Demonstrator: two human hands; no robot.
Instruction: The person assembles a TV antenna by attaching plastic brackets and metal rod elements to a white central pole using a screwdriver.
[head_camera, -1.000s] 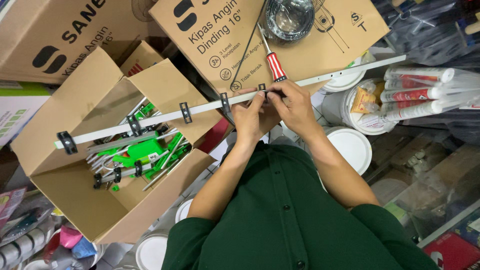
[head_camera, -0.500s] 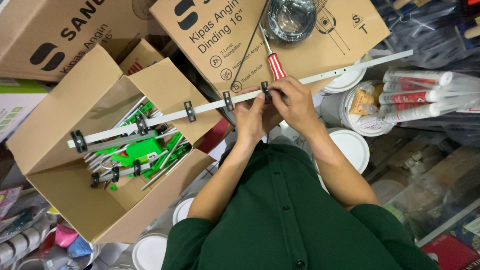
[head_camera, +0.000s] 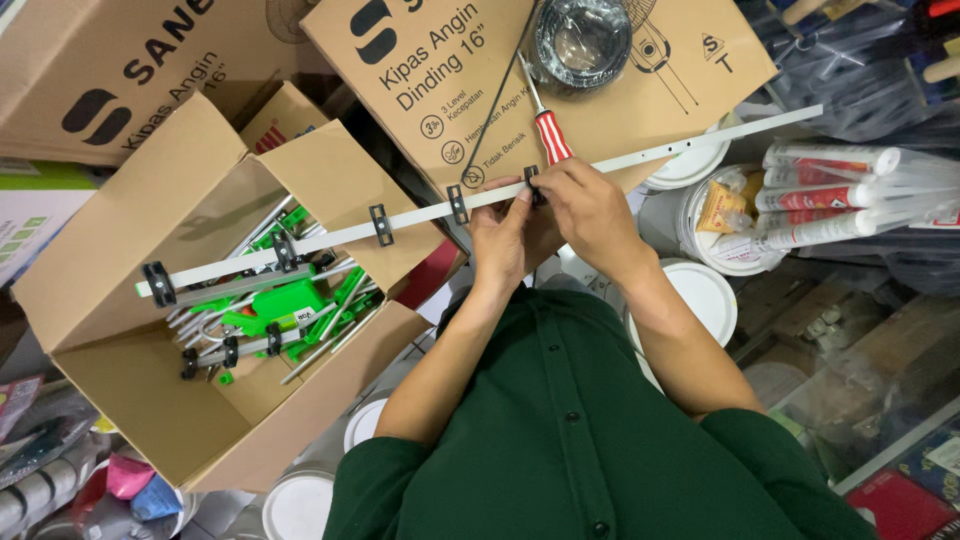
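Observation:
I hold a long white rail (head_camera: 620, 158) slantwise across the view, from over the open box at the left to the buckets at the right. Several black clips (head_camera: 379, 224) sit along it. My left hand (head_camera: 503, 238) grips the rail from below near its middle. Just to its right, my right hand (head_camera: 590, 205) pinches a black clip (head_camera: 531, 176) on the rail. A screwdriver with a red handle (head_camera: 551, 136) lies on the closed cardboard carton (head_camera: 440, 70) just behind my hands.
An open cardboard box (head_camera: 150, 400) at the left holds green plastic parts (head_camera: 275, 305), metal rods and more clips. White buckets with lids (head_camera: 705, 295) and sealant tubes (head_camera: 830, 195) stand at the right. A coil of black cable (head_camera: 582, 40) rests on the carton.
The rail has slid a little to the right through my hands; my fingers stay at the same clip.

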